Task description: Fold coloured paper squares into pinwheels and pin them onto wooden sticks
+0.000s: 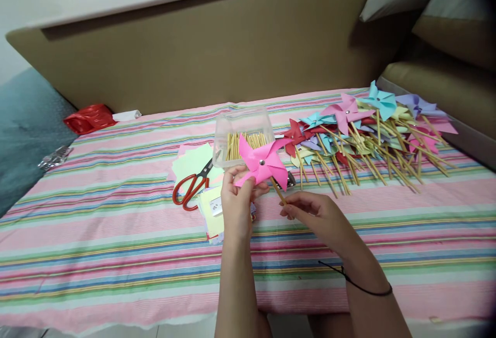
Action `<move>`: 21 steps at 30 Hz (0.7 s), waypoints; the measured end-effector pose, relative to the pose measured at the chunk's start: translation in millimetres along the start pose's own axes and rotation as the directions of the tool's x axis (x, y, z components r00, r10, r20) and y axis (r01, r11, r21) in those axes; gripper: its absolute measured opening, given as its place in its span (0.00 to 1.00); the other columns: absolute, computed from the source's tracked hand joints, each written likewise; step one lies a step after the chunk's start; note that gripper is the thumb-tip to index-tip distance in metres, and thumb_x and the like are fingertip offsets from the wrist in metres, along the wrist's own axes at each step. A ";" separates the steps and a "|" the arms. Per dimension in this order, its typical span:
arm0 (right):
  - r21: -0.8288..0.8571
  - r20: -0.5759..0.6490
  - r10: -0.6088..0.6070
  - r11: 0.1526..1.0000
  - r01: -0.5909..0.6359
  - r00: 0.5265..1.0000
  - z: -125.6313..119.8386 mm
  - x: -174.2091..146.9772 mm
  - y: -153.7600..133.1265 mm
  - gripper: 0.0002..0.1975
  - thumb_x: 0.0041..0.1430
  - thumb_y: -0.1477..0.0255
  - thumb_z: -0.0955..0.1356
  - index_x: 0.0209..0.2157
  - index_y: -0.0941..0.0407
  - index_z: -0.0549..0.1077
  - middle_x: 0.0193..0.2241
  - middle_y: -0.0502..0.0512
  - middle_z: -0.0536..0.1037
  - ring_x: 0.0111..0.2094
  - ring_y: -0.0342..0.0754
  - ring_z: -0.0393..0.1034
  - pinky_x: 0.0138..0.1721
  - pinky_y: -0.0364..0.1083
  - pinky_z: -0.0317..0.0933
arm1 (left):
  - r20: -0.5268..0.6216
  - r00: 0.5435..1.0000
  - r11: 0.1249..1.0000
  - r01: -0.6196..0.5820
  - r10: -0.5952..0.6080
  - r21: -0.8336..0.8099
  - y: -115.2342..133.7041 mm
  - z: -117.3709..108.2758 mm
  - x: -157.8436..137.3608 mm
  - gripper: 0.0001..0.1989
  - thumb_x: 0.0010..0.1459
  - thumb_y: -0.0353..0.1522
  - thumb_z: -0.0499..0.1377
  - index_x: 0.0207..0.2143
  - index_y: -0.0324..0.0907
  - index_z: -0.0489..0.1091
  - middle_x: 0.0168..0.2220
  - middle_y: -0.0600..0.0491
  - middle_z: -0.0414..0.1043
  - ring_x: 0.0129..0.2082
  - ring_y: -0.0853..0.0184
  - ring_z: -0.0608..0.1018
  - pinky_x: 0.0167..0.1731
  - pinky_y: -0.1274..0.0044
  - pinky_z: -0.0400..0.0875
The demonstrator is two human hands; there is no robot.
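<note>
A bright pink paper pinwheel (267, 164) with a metal pin at its centre is held up in front of me on a wooden stick (278, 190). My left hand (241, 189) pinches one of its blades, thumb on top. Lower down, the fingers of my right hand (308, 208) close around the stick near its bottom end. Behind the pinwheel stands a clear plastic box (248, 117) of wooden sticks (233, 147). Red-handled scissors (191, 185) lie left of my left hand, on and beside green paper sheets (192, 162). Yellow paper squares (212, 219) are partly hidden by that hand.
Many finished pinwheels in several colours (364, 136) lie heaped at the right on the striped cloth (127, 224). A red plastic bag (91, 118), a white object (127, 115) and a shiny clear packet (55, 157) sit far left. A brown backrest (217, 48) rises behind.
</note>
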State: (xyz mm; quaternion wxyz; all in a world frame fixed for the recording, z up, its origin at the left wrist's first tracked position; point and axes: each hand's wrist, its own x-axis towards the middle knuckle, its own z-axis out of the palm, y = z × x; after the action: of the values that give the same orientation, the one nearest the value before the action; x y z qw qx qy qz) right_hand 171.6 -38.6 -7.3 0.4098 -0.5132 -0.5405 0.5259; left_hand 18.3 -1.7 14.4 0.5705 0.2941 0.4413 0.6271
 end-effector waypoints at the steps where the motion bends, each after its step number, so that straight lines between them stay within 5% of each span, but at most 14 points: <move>1: 0.001 -0.004 -0.004 1.000 0.004 1.000 0.1 -0.1 -0.4 0.09 0.56 0.65 0.69 0.33 0.56 0.77 0.28 0.53 0.80 0.32 0.47 0.75 0.35 0.45 0.68 | 0.029 1.000 1.000 0.002 -0.002 0.013 -0.7 0.6 -0.8 0.18 0.46 0.30 0.64 0.39 0.41 0.62 0.27 0.56 0.73 0.21 0.73 0.76 0.25 0.81 0.72; 9: 0.023 -0.016 -0.010 1.000 0.010 1.000 0.6 -0.9 0.0 0.10 0.55 0.64 0.70 0.33 0.56 0.78 0.28 0.54 0.80 0.31 0.48 0.75 0.33 0.46 0.68 | 0.126 0.991 0.989 -0.065 0.048 0.131 -4.9 3.2 -1.7 0.16 0.46 0.30 0.65 0.36 0.41 0.62 0.27 0.57 0.70 0.25 0.71 0.76 0.20 0.82 0.70; 15: 0.071 -0.006 0.001 0.997 -0.001 1.000 2.2 -0.7 0.9 0.12 0.54 0.62 0.71 0.34 0.56 0.78 0.28 0.55 0.80 0.30 0.48 0.75 0.33 0.47 0.70 | 0.150 0.988 0.999 -0.023 0.016 0.038 -6.4 6.3 -3.5 0.19 0.48 0.32 0.66 0.39 0.42 0.60 0.32 0.53 0.76 0.31 0.66 0.80 0.34 0.73 0.76; 21: 0.078 0.038 0.017 0.997 -0.020 0.999 7.0 -0.6 -3.0 0.11 0.55 0.63 0.71 0.34 0.56 0.77 0.28 0.54 0.79 0.31 0.46 0.74 0.33 0.45 0.68 | 0.104 0.994 1.000 -0.021 0.022 -0.005 -3.5 5.7 -4.3 0.19 0.48 0.31 0.66 0.38 0.42 0.59 0.30 0.52 0.78 0.30 0.62 0.81 0.34 0.70 0.76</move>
State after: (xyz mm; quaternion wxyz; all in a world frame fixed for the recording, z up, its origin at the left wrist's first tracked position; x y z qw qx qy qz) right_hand 164.4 -40.0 -5.1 0.4146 -0.4919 -0.5221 0.5600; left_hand 25.7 -4.8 14.4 0.5866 0.3299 0.4065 0.6179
